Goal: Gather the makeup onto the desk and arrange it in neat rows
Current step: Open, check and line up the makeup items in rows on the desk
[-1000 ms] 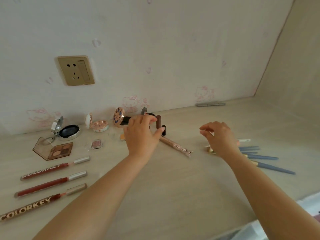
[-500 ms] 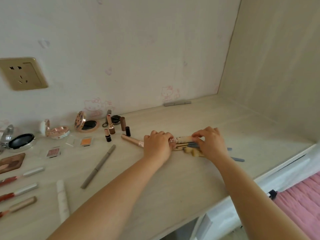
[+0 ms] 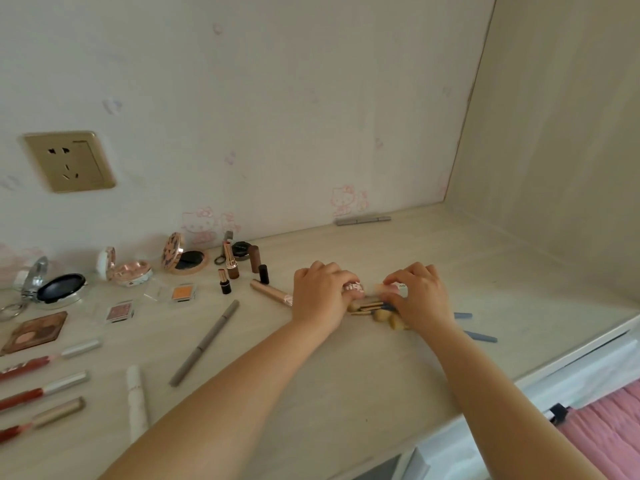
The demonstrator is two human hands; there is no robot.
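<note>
**Q:** Pale wood-grain desk (image 3: 363, 382) set against a white cartoon-print wall: which step is figured?

**A:** I judge it the squaring-up of one cluster. My left hand (image 3: 320, 299) curls round the end of a slim rose-gold patterned tube (image 3: 272, 292); my right hand (image 3: 420, 297) pinches a short pale stick (image 3: 382, 289) just beside it. Both grips are closed on their items, though the fingertips are partly hidden.

**Q:** Where does the cluster lie relative to the hands?

**A:** Several small blue-handled makeup brushes with tan heads (image 3: 381, 315) lie between and under the two hands, their handle ends (image 3: 481, 337) showing to the right of my right wrist.

**Q:** How should I do it well?

**A:** I would press both palms inward evenly so the sticks turn parallel, keep them flat on the desk, then slide the bundle towards the row of long red lip pencils (image 3: 45, 358) at far left. A long grey pencil (image 3: 204, 342) lies askew and well apart, and a grey pen (image 3: 363, 220) rests against the wall; both remain to be gathered.
</note>
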